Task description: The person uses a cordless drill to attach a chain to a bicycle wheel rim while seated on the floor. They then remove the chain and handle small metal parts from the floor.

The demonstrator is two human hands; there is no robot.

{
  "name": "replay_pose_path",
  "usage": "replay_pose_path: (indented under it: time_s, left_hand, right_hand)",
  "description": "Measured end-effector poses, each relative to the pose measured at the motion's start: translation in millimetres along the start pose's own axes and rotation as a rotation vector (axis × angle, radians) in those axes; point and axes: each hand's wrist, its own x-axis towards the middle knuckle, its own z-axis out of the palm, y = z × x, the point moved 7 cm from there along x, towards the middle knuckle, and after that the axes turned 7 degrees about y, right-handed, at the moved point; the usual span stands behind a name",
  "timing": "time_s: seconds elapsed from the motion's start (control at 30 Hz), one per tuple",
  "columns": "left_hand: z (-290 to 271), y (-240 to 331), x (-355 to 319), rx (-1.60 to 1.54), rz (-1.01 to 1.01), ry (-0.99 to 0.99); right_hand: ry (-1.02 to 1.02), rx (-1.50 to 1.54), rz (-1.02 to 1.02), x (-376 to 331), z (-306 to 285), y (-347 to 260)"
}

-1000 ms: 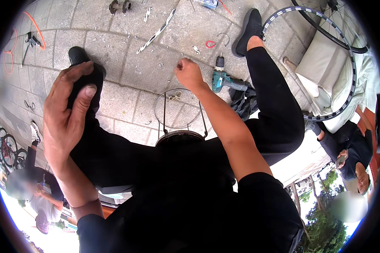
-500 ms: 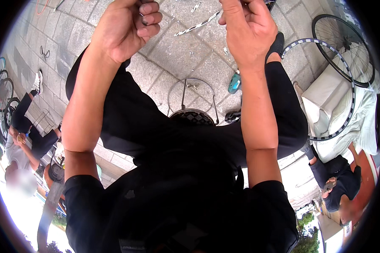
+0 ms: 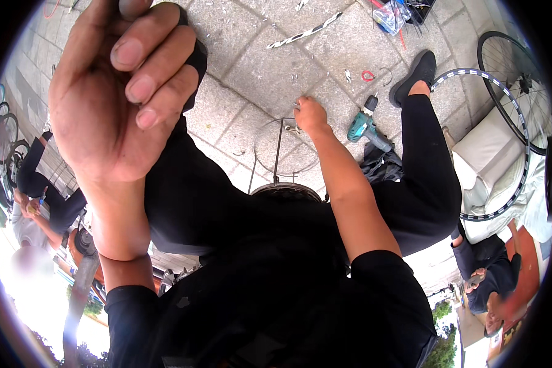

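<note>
My left hand [image 3: 113, 92] is raised close to the camera with its fingers curled in, and I see nothing in it. My right hand [image 3: 310, 113] reaches down between my legs and closes on the far edge of a thin metal wheel rim [image 3: 270, 132] lying on the stone paving. A few thin spokes run from that rim back to a dark round hub [image 3: 286, 190] near my lap. A teal cordless drill [image 3: 365, 127] lies just right of my right hand, beside my black trouser leg [image 3: 423, 172].
A striped wheel rim [image 3: 521, 165] and a black tyred wheel [image 3: 509, 80] lie on white cushions at the right. A white strip [image 3: 303, 34], a red ring [image 3: 367, 75] and a bag of parts [image 3: 391, 15] lie on the paving. Other people sit at the left [image 3: 49, 202] and lower right [image 3: 490, 276].
Both hands were raised near the camera half a second ago. My right hand has since dropped to the rim on the paving, while my left hand stays up, now closer and curled.
</note>
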Motion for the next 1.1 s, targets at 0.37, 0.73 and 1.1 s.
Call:
replay_pose_path:
  time_s: [0.37,0.73,1.1]
  left_hand:
    - [-9,1,-12,-0.100,0.037,-0.005]
    - [-4,-13,-6,-0.085,0.059,0.184]
    - [-25,-38,14,0.135,0.048,0.457]
  right_hand:
    - [-0.060,-0.187,-0.172,14,5,-24]
    - [0.120,-0.083,0.200,15,-7,0]
    - [0.588,1.150,0.098,15,-169,-96]
